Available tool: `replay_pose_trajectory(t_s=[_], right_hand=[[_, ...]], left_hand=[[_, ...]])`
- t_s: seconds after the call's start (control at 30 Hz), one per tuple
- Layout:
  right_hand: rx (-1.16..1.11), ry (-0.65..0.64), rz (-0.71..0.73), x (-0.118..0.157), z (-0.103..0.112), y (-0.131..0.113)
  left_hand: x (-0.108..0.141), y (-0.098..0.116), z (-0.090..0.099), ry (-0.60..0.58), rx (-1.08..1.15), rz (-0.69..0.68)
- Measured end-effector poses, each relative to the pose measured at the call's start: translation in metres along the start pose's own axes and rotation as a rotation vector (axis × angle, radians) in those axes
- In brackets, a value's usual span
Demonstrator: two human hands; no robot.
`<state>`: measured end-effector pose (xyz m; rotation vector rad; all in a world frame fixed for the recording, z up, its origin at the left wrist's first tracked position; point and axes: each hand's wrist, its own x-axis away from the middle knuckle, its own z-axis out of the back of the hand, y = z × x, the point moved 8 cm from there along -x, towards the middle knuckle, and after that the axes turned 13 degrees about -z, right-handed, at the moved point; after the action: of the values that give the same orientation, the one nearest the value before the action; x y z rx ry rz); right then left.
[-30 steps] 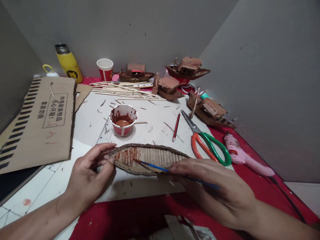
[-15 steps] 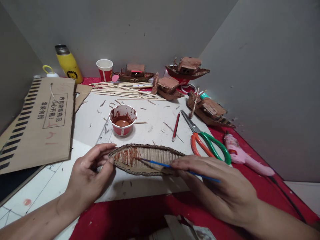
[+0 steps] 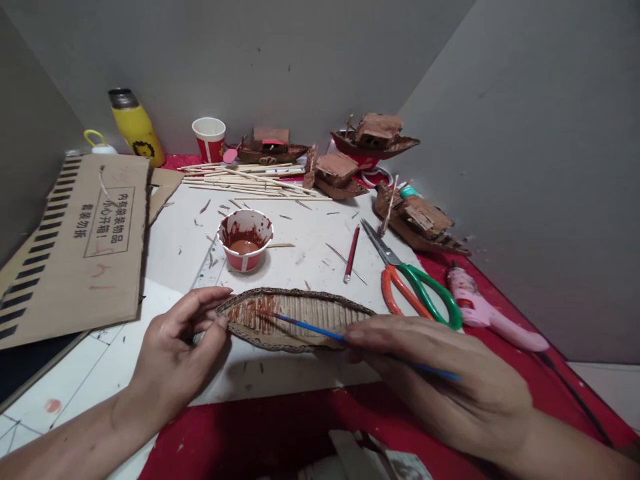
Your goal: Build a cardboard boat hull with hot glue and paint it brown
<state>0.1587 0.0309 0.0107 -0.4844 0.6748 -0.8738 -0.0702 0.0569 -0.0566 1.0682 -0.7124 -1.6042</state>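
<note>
A small boat-shaped cardboard hull (image 3: 310,313) lies lengthwise in front of me, its ribbed inside streaked with red-brown paint at the left end. My left hand (image 3: 187,340) grips that left tip between thumb and fingers. In my right hand (image 3: 435,373) is a blue paintbrush (image 3: 315,328), pinched at mid-handle, its tip touching the painted ribs. My right fingers cover part of the hull's right end. Behind the hull stands a cut-down paper cup (image 3: 246,257) with brown paint inside and splashed on its walls.
Scissors (image 3: 400,267), a red pencil (image 3: 352,255) and a pink glue gun (image 3: 493,320) lie to the right. Several brown model boats (image 3: 425,220) and wooden sticks (image 3: 250,180) sit at the back. Left are a cardboard sheet (image 3: 115,280) and yellow bottle (image 3: 137,130).
The brush tip has moved a little left along the ribs. My right hand has shifted slightly right and down on the handle side; my left hand stays at the hull's tip.
</note>
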Motion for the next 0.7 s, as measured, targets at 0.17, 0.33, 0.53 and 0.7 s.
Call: replay_pose_trajectory(t_s=[0.17,0.33,0.53,0.7], right_hand=[[-0.085,-0.070,0.070,-0.006,-0.011,-0.004],[-0.034,0.008,0.057,-0.007,-0.009,0.002],[-0.149,-0.111,0.073,-0.004,-0.016,-0.001],[-0.158,-0.043,0.016,-0.008,-0.014,0.004]], left_hand=[[-0.001,0.004,0.001,0.009,-0.006,-0.011],[-0.002,0.004,0.001,0.007,0.005,0.002],[-0.002,0.002,0.001,0.012,-0.003,-0.006],[-0.001,0.001,0.001,0.004,-0.026,0.002]])
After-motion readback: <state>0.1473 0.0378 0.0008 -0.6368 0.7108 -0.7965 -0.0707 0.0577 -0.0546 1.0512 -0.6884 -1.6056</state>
